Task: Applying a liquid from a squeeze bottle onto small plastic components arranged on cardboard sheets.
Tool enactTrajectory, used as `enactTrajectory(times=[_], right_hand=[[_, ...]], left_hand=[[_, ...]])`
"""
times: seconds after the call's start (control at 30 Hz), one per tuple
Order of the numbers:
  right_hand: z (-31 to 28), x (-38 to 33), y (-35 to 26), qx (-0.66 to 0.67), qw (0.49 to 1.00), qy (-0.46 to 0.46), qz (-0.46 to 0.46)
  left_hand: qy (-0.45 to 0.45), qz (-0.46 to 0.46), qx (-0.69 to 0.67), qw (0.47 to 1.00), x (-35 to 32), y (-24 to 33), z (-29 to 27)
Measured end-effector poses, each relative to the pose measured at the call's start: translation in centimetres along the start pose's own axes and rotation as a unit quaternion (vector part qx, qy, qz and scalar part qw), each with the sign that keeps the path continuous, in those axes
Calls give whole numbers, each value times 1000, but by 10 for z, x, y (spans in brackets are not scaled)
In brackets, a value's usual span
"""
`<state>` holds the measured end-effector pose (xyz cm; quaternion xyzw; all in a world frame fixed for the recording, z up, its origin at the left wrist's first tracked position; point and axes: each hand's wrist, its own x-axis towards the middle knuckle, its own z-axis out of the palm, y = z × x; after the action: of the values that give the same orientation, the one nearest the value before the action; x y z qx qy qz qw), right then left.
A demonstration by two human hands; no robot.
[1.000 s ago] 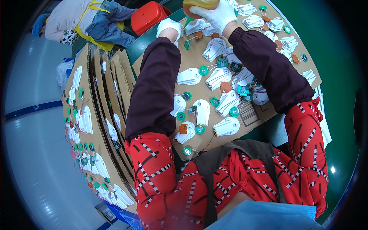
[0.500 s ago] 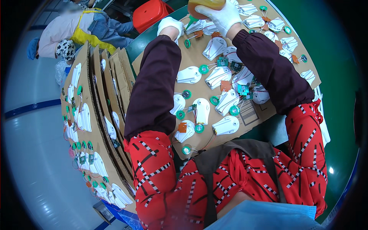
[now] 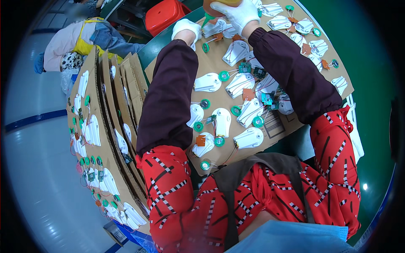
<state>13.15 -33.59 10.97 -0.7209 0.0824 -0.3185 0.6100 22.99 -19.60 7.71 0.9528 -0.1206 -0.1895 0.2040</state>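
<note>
At the far edge of the cardboard sheet (image 3: 270, 147), my right hand (image 3: 237, 16), in a white glove, grips an amber squeeze bottle (image 3: 208, 8). The bottle's green nozzle (image 3: 206, 19) tilts down toward a white plastic housing (image 3: 214, 28). To its left, my gloved left hand (image 3: 186, 29) is at the sheet's far left edge, its fingers mostly hidden from view. Across the sheet lie several white housings (image 3: 249, 138) with wires, green round speakers (image 3: 219, 141), green circuit boards (image 3: 244, 67) and orange-brown flat pieces (image 3: 248, 94).
On my left stand several upright cardboard sheets (image 3: 103, 139) carrying similar parts. A red plastic stool (image 3: 165, 16) is beyond the green table (image 3: 358, 55). Another person (image 3: 84, 40) in a yellow apron bends over at the far left.
My right hand and the bottle have shifted slightly left, and the nozzle is now nearer my left hand. My left hand has barely moved. The other person has bent slightly lower.
</note>
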Motion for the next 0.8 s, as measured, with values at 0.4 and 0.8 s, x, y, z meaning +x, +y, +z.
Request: enactTrajectory(times=[0.4, 0.8], right_hand=[[-15, -1, -20, -29, 999, -9, -38], [-14, -10, -18, -33, 998, -47, 5]], left_hand=[[-1, -3, -6, 1000, 6, -7, 7], [-18, 8, 53, 998, 10, -5, 7]])
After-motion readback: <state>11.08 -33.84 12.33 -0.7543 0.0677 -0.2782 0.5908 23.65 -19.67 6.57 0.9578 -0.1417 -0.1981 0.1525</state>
